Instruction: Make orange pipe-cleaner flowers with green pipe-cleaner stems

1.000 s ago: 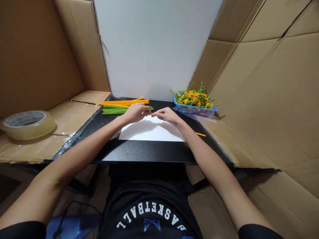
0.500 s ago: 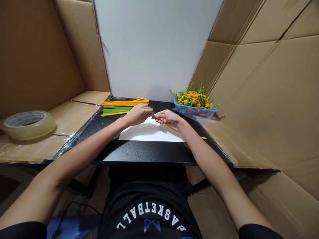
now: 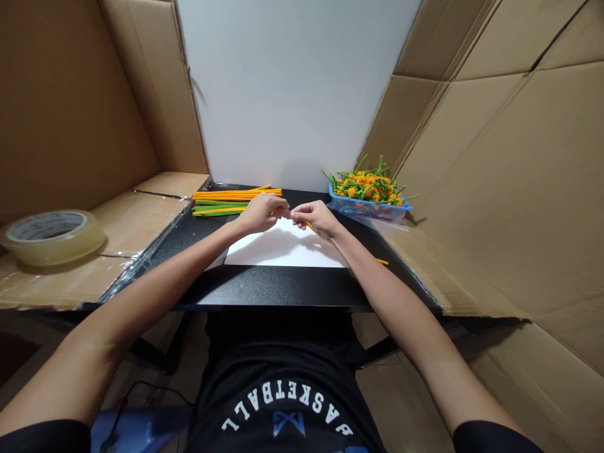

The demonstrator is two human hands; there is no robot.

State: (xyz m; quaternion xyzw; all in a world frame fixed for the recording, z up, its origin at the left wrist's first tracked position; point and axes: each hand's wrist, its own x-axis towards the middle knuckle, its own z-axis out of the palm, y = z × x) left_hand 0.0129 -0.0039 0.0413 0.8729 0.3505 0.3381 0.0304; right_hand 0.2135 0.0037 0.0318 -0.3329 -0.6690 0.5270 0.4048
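Note:
My left hand (image 3: 265, 212) and my right hand (image 3: 315, 218) meet above a white sheet of paper (image 3: 283, 248), fingertips nearly touching. My right hand pinches an orange pipe cleaner (image 3: 309, 226), which passes under the right forearm; its end shows on the far side. The left fingers are closed around a small part between the hands, mostly hidden. A yellow-orange strand (image 3: 214, 213) runs from the left towards the left hand; whether it is the same piece I cannot tell. Orange pipe cleaners (image 3: 226, 195) and green pipe cleaners (image 3: 219, 206) lie behind the left hand.
A blue basket (image 3: 363, 206) at the back right is heaped with orange-and-green pipe-cleaner pieces (image 3: 370, 185). On the left, a roll of clear tape (image 3: 51, 236) rests on cardboard (image 3: 127, 217). Cardboard walls flank the black table (image 3: 278, 286).
Both hands have risen slightly, away from me. The right fingers have drawn closer together, and less of the orange pipe cleaner shows. The strand at left has shifted up a little.

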